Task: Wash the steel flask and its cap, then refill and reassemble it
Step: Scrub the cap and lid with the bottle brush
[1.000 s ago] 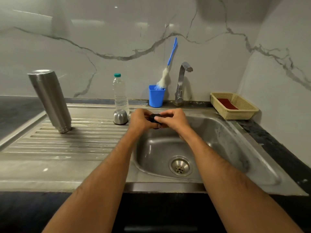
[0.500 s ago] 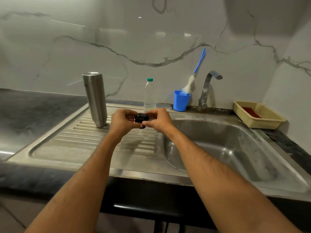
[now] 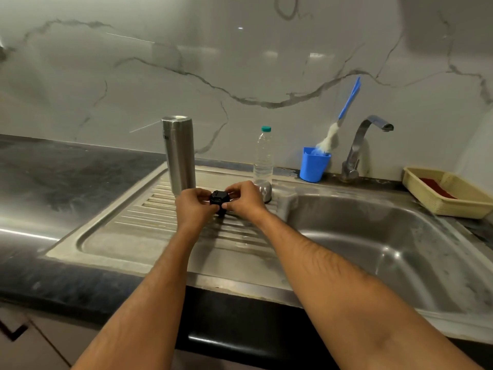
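Observation:
The steel flask [image 3: 178, 153] stands upside down on the ribbed drainboard [image 3: 128, 231], left of my hands. A small black stopper [image 3: 219, 198] is held between both hands above the drainboard. My left hand [image 3: 193, 206] grips its left side and my right hand [image 3: 245, 200] pinches its right side. The flask's steel cap [image 3: 266, 192] sits on the drainboard just behind my right hand, partly hidden by it.
A clear plastic water bottle [image 3: 264, 154] stands behind the cap. A blue cup [image 3: 313, 164] with a brush, the tap [image 3: 358, 145] and a yellow basket [image 3: 448, 193] line the back and right. The sink basin [image 3: 373, 244] lies to the right.
Both hands, holding the black stopper, have shifted from over the sink basin to over the drainboard. The view has swung left. The flask and cap have not moved.

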